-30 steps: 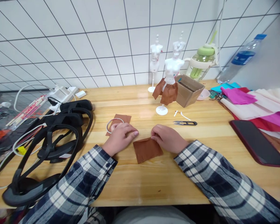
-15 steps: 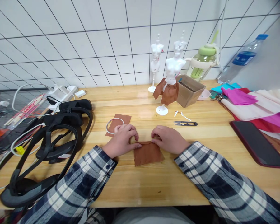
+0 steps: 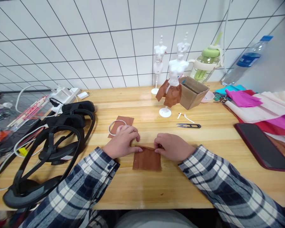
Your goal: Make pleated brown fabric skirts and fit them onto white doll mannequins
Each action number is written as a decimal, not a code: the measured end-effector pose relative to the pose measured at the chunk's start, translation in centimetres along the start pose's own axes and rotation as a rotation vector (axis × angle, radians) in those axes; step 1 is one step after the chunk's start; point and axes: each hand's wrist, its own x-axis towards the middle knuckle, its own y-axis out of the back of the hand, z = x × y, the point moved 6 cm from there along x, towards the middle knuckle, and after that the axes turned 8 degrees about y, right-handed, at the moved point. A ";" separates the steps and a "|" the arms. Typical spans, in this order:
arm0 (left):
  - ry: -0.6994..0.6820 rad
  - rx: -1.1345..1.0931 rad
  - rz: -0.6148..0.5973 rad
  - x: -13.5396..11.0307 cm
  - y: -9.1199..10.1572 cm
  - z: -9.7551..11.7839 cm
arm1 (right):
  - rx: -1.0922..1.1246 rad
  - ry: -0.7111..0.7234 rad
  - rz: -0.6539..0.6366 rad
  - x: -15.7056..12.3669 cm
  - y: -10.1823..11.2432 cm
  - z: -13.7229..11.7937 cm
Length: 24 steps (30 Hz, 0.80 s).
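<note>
A small brown cloth piece point(image 3: 147, 160) lies on the table in front of me, its far edge slightly raised. My left hand point(image 3: 122, 142) holds the far left corner, with its thumb on top of the cloth and fingers curled; the index fingertip stands off from the thumb. At the far right corner, my right hand point(image 3: 172, 146) pinches the cloth between thumb and bent fingers. Beyond my left hand lies another brown cloth piece point(image 3: 121, 123) with a silvery ring point(image 3: 109, 127) on it, partly covered by that hand.
Black thread snips point(image 3: 188, 125) lie past my right hand. Two white dress forms point(image 3: 178, 68) stand at the back, one draped in brown cloth, beside a cardboard box point(image 3: 192, 96). Black headsets point(image 3: 68, 171) are at left; a phone point(image 3: 263, 145) and coloured fabrics point(image 3: 273, 110) are at right.
The brown cloth piece has shifted slightly left and turned straighter. My right hand has moved slightly down; my left hand has moved slightly left with the cloth.
</note>
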 end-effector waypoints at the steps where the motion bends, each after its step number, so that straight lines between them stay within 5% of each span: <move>1: -0.012 -0.025 -0.001 0.0 0.1 0.1 | 0.004 0.013 0.006 0.0 0.0 -0.1; 8: -0.026 -0.267 -0.012 -0.1 0.1 0.5 | 0.041 0.058 0.103 0.0 1.1 -0.9; 17: -0.034 -0.278 0.014 -0.1 0.3 0.9 | 0.351 0.007 0.195 0.0 1.3 0.0; 24: -0.039 -0.187 0.020 0.0 0.2 0.9 | 0.385 -0.040 0.248 0.1 1.1 0.9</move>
